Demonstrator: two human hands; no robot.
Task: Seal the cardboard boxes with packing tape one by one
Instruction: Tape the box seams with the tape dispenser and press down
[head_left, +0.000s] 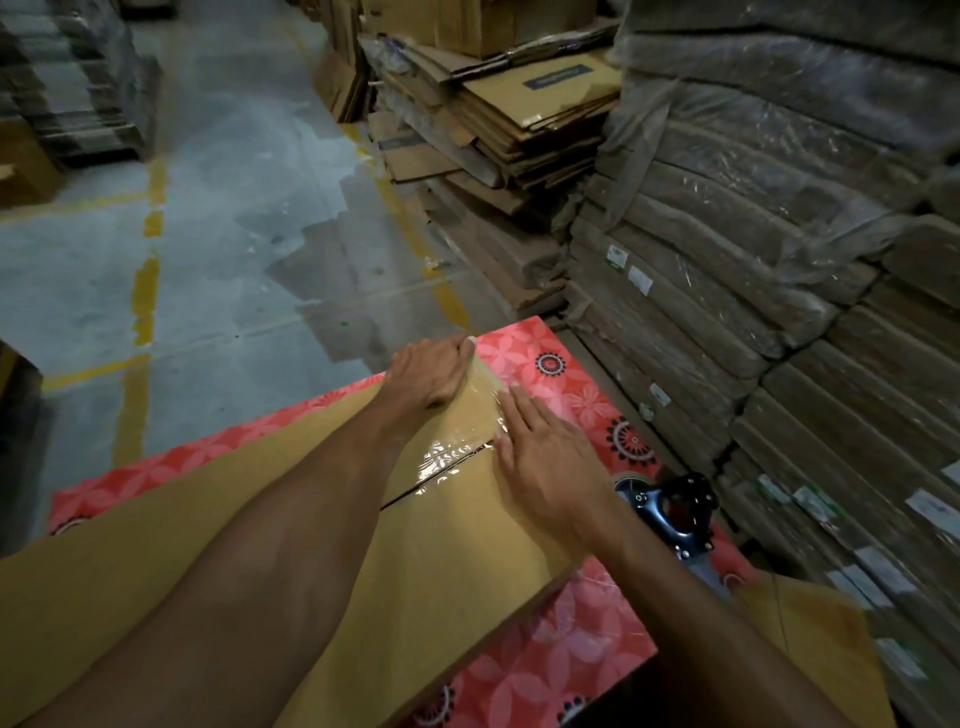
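Observation:
A brown cardboard box (457, 551) lies on a table with a red flowered cover (550, 364). Clear packing tape (457, 447) runs along the seam of its closed flaps to the far corner. My left hand (431, 371) presses on the far end of the box, fingers bent over the edge where the tape goes down the side. With fingers straight, my right hand (545, 457) lies flat on the box top beside the tape. A blue and black tape dispenser (670, 509) rests on the table just right of the box.
Tall stacks of plastic-wrapped flat cartons (753, 291) stand close on the right. Loose flattened boxes (519, 119) are piled beyond the table. A grey concrete floor with yellow lines (145, 291) opens to the left. Another brown carton (810, 629) sits at the lower right.

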